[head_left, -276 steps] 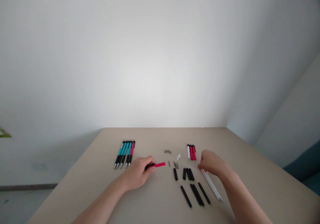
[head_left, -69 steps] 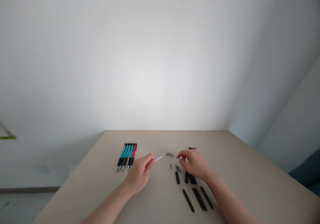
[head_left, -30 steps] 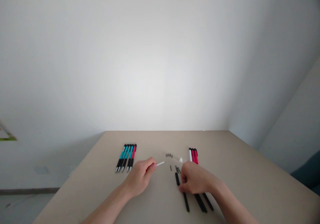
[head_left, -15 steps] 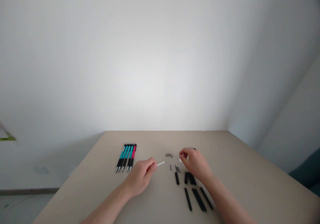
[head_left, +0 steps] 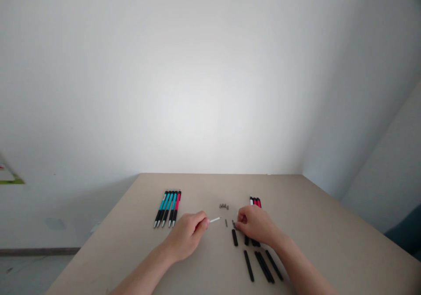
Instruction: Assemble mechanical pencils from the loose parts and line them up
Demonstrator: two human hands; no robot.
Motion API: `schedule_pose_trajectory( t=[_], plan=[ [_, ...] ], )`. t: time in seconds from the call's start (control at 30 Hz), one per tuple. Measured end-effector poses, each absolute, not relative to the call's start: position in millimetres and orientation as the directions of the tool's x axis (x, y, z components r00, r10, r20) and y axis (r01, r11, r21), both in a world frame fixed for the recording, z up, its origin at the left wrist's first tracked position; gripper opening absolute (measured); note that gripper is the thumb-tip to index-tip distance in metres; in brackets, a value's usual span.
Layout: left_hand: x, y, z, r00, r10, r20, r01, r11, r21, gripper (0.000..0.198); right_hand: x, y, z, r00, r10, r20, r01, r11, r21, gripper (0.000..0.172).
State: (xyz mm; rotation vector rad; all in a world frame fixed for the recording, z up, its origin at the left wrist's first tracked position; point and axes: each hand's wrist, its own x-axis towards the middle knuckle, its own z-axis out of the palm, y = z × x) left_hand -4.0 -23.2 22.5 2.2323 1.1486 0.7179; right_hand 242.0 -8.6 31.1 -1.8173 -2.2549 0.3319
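My left hand (head_left: 189, 237) is closed around a pen refill (head_left: 215, 220), whose thin white end sticks out to the right. My right hand (head_left: 255, 224) is lowered to the table with fingertips pinched together beside the small springs (head_left: 233, 224); whether one is between the fingertips cannot be made out. Another spring (head_left: 226, 223) lies between the two hands. Several metal pen tips (head_left: 224, 206) stand in a row behind. In front of the right hand lie black grip sleeves (head_left: 234, 238), partly covered by it, and longer black tubes (head_left: 248, 266).
Assembled click pens (head_left: 167, 209), teal and one pink, lie in a row at the left. Behind my right hand are white and pink pen barrels (head_left: 255, 201), partly hidden. The beige table (head_left: 204, 185) meets a white wall at its far edge.
My right hand has moved down and nearer, to the springs, uncovering the white and pink barrels behind it. My left hand still holds the refill. The view has shifted slightly.
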Motion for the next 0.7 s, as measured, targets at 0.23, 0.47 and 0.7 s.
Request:
schedule_pose_trajectory(
  t=[0.23,0.47,0.7],
  plan=[
    [-3,-25,24,0.507,0.837,0.205,0.592,-0.511,0.623,0.03,242,-10,36,-0.218,0.974,0.054,0.926,0.224,-0.303,0.014],
    [-4,-25,23,0.517,0.831,0.204,0.604,-0.523,0.602,0.031,228,-21,48,-0.389,0.892,0.231,0.725,0.451,-0.52,0.019],
    [-3,-24,23,0.52,0.829,0.207,0.604,-0.528,0.597,0.032,226,-23,50,-0.46,0.837,0.296,0.648,0.544,-0.533,0.018]
  ],
)
